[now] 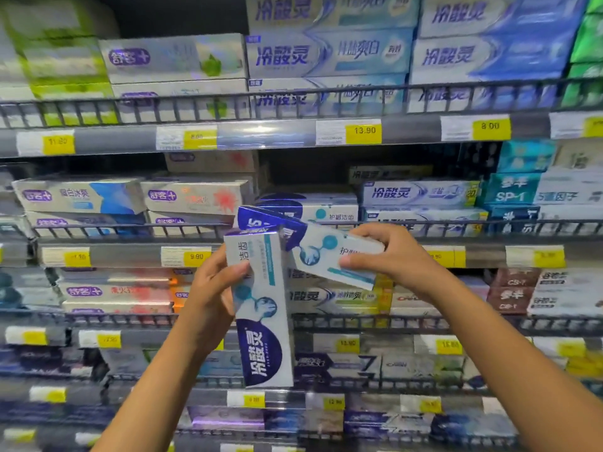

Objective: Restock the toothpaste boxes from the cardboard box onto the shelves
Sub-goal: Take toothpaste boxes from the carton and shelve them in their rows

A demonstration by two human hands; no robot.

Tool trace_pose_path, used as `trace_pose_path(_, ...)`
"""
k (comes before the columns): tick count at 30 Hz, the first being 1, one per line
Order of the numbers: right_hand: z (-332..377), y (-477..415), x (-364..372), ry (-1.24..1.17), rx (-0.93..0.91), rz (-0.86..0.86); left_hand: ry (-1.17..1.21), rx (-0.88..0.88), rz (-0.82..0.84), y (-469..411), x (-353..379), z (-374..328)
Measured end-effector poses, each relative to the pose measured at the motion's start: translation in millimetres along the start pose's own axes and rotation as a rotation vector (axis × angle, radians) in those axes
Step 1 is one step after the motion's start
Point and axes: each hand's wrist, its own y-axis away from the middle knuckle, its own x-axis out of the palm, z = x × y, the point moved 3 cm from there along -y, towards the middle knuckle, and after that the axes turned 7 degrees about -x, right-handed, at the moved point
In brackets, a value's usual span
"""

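Head view, close, facing shelves

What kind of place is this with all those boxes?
Probably a supermarket's toothpaste aisle. Shelves are packed with toothpaste boxes, and yellow price tags line the shelf edges. The left hand grips an upright box, the right hand a tilted box.

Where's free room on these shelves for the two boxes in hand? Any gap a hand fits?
Best: the dark gap on the second shelf, above the low stack of white-and-navy boxes, between the red-splash boxes and the blue-lettered boxes; the tilted box in the right hand sits just in front. Another gap above the purple-logo box, top shelf. Lower rows look packed.
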Motion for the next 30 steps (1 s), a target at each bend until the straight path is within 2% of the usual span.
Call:
trace_pose_path(2,5.3,-6.1,-5.1,-0.040,-0.055,-0.059,-0.041,0.001,-0.009,3.6,-4.0,1.7)
trace_pose_path(7,16.3,-23.7,-21.2,0.031,-0.150,-0.144,-0.048,-0.006,-0.032,9.4,-15.5,-0.1)
trace_pose_path(13,3.0,-41.3,-30.2,-0.012,-0.171,-0.318,-0.077,-0.030,-0.062,4.7,-37.7,-0.8)
trace_pose_path(19,-3.9,-62.7,-23.8,0.100,-0.193,-0.397,-0.098,-0.102,-0.065,-11.6,-51.7,5.9)
trace_pose_path(25,0.9,-92.9,-32.3,0.211,-0.167,-0.374,-0.141,-0.117,-0.044,-26.6,-55.9,4.2)
trace_pose_path(30,0.9,-120.4,-34.7,0.289,-0.108,-0.259,-0.150,-0.132,-0.034,-33.9,-56.2,5.9)
